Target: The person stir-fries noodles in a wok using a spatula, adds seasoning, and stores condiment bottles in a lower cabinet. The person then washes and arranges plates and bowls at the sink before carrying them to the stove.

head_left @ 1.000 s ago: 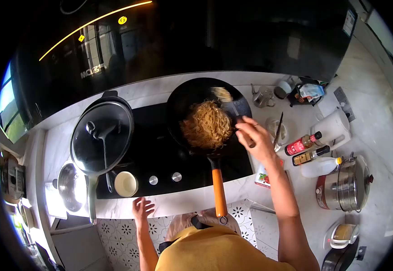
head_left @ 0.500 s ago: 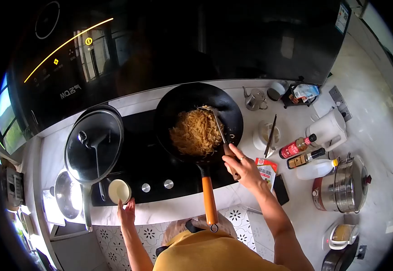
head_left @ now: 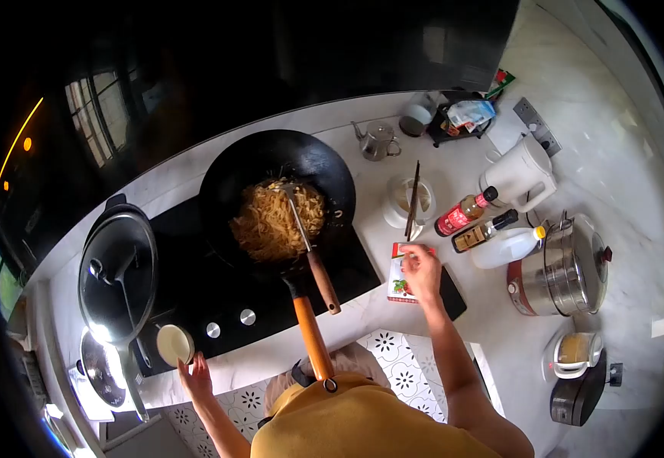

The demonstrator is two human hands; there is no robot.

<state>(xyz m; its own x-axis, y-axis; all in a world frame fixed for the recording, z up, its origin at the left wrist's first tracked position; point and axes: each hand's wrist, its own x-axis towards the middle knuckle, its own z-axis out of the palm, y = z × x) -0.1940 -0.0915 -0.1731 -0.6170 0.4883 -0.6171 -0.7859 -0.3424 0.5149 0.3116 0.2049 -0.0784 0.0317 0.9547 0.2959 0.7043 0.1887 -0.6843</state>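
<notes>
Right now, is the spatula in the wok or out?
In: the head of the spatula sits among the noodles in the wok, its wooden handle sticking out past the rim, no hand on it.

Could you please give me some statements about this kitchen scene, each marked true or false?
The metal spatula with a brown wooden handle rests in the round black wok. True.
The right hand grips the spatula. False: the right hand is over the white and red packet.
The wok holds only clear soup. False: it holds brown noodles.
The left hand is at the small cream round bowl. True.
</notes>
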